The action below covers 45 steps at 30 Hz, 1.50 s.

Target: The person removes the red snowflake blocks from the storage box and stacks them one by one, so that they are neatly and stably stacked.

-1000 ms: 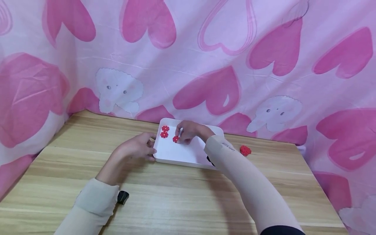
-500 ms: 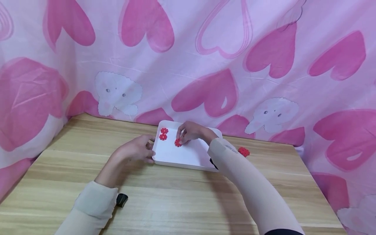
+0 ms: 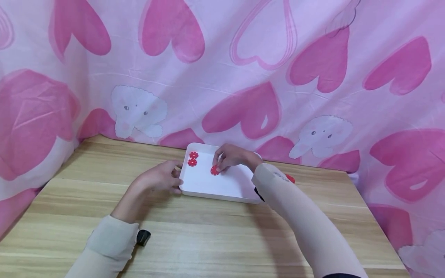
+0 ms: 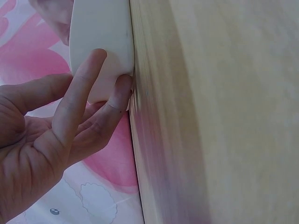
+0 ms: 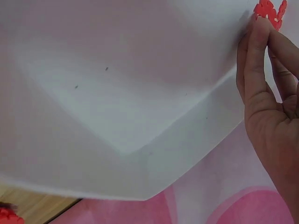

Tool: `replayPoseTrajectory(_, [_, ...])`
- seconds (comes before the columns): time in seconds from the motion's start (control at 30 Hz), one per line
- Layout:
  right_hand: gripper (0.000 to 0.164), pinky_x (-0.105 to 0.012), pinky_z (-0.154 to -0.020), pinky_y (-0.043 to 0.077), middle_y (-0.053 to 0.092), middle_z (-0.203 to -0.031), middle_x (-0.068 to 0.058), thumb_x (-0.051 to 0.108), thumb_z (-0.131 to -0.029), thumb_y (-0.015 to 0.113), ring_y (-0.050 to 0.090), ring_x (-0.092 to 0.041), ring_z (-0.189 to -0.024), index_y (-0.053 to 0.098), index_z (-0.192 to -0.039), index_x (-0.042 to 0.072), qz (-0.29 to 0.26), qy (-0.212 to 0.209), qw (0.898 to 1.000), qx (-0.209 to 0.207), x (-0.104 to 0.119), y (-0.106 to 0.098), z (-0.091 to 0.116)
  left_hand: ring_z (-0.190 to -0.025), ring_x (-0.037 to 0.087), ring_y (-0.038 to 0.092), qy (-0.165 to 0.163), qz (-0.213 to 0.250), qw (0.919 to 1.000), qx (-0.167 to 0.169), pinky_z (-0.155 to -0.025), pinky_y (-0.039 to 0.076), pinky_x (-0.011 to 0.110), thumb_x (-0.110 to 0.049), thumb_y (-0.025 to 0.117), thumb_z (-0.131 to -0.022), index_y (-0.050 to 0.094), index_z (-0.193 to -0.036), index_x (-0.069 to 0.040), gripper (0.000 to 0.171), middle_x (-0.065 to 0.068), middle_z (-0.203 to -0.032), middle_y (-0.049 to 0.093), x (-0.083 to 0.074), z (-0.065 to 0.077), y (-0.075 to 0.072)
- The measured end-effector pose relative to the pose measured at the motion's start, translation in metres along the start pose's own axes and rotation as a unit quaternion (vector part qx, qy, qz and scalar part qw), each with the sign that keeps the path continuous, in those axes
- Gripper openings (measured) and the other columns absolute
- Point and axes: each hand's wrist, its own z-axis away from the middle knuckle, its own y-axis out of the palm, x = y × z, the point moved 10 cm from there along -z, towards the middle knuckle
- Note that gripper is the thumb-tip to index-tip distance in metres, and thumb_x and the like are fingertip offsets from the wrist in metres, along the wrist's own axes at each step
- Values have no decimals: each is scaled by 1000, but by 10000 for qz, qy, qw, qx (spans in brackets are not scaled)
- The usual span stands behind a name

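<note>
A white tray lies on the wooden table. At its left end my left hand touches the outer wall with spread fingers; up close, two fingertips rest against the wall. My right hand reaches inside the tray and pinches a red snowflake disc between fingertips and thumb. The right wrist view shows the red snowflake disc at the tips of the hand. Two more red discs, the far one and the near one, lie together in the tray's back left corner.
A small pile of red discs sits on the table right of the tray, partly hidden by the right sleeve. Behind the table hangs a pink curtain with hearts. A black clip-like piece is beside the left sleeve.
My right hand has moved slightly right within the tray, carrying the pinched red disc away from the two in the corner. My left hand stays at the tray's left end.
</note>
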Motion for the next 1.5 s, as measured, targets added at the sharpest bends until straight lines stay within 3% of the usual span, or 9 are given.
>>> replayPoseTrajectory(0.5, [7,-33,-86,70,71,-91,-7,0,-95,77,72,-16,-80,73,-99,4,-621,133,9973,-363,-29,-44,33,-100,26,72,2,-43,10000,-12,-85,70,37,7,62,-103,33,-160,10,64,31,-131,58,-4,0,1])
replayPoseTrajectory(0.83, [12,-36,-89,70,71,-94,-10,-1,-96,75,72,-18,-82,71,-108,-3,-878,206,9947,-495,-46,-59,56,-101,27,72,-21,-128,9999,-14,-84,70,38,5,64,-102,33,-159,10,65,32,-133,57,-2,2,1])
replayPoseTrajectory(1.07, [14,-39,-95,68,72,-102,-10,2,-98,75,73,-20,-89,71,-111,-1,-842,356,9941,-590,-61,-72,73,-99,26,72,-54,-146,9999,-47,-83,70,37,5,64,-102,33,-159,10,65,31,-134,56,2,1,0])
replayPoseTrajectory(1.33, [16,-54,-103,64,73,-102,-12,4,-99,74,73,-30,-93,71,-113,-3,-668,319,9944,-748,-79,-90,95,-96,24,72,38,-185,9998,-34,-84,70,36,4,64,-102,34,-159,11,64,31,-132,56,1,2,0])
replayPoseTrajectory(1.5, [16,-47,-96,68,74,-98,-15,3,-98,76,73,-31,-89,71,-111,-5,-592,190,9947,-818,-91,-99,106,-93,22,72,81,-175,9998,-36,-84,70,35,5,64,-102,34,-158,12,63,30,-129,57,-1,4,-1])
